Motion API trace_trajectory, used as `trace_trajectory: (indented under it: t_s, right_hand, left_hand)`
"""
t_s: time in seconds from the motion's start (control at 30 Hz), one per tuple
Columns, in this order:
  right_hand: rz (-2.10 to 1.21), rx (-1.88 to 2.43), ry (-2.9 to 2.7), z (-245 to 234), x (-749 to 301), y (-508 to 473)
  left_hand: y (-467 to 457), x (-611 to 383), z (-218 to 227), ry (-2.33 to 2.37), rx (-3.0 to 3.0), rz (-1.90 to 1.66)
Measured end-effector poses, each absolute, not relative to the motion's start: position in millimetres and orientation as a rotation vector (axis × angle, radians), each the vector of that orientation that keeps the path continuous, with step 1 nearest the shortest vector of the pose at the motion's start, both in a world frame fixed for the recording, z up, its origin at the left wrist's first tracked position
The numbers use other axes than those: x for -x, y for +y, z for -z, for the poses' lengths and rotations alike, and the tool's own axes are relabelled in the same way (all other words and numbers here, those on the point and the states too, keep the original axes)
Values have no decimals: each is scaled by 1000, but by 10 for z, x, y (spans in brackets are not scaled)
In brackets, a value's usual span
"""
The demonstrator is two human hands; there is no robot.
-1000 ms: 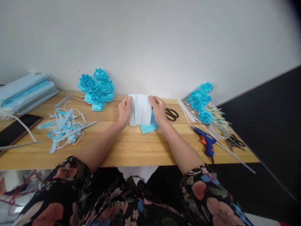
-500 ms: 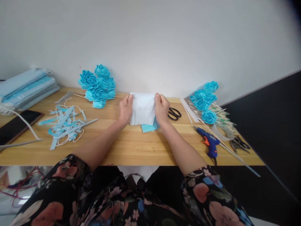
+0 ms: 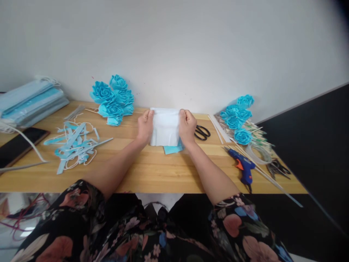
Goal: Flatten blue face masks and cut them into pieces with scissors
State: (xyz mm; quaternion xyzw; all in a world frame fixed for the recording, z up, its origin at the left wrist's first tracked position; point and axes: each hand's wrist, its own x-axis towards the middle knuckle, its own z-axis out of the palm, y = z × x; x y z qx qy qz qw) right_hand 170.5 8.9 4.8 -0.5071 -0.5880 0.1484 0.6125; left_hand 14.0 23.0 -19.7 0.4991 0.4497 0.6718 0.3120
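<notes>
A white fabric sheet (image 3: 165, 127) is stretched upright between my hands above the table. My left hand (image 3: 145, 125) pinches its left upper edge, thumb on top. On the opposite edge, my right hand (image 3: 187, 124) has the same kind of pinch. Beneath the sheet a light blue piece of fabric (image 3: 172, 149) lies on the wood, mostly covered. Black-handled scissors (image 3: 202, 133) rest just right of my right hand, their blades hidden behind it.
Blue fabric roses (image 3: 116, 100) stand left against the wall, more roses (image 3: 236, 118) at right. Cut strips (image 3: 77, 142), a phone (image 3: 24, 145) and stacked face masks (image 3: 32, 100) occupy the left. A blue glue gun (image 3: 243, 165), pliers (image 3: 277, 168) and sticks lie right on the wooden table (image 3: 160, 178).
Both hands keep their hold on the white sheet. The sheet is slightly smoother and its lower edge hangs marginally lower; otherwise little has moved.
</notes>
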Motion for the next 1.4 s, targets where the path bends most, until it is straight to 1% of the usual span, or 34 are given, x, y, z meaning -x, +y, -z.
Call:
trace_trajectory:
  t_s: [0.2,0.37,0.47,0.6,0.77,1.03,1.2,1.4]
  right_hand:
    - [-420,1130,-1417,-85,-1723,85]
    - [-484,1115,-1544,-142,-1685,15]
    - [-441,1131,-1639,-141,-1661,-21]
    - [-350,1150,-1707,-128,-1650,-46]
    - [-291,1142,-1714,-152,-1652,-66]
    - [-219,1133,-1463,-176,-1850,109]
    - [-214,1135,-1451,-157,-1913,162]
    - [-236,1129,-1455,-141,-1883,155]
  left_hand:
    - [282,-73,168,1137,-1333,-1739]
    - [220,7,-30,1113,-1743,-1747]
    - [168,2,-97,1043,-2008,-1647]
    - [144,-42,-101,1070,-2122,-1539]
    - [189,-51,-53,1145,-1993,-1548]
    - [294,12,39,1013,-1636,-1471]
    - [353,21,89,884,-1424,-1554]
    - [365,45,87,896,-1382,-1655]
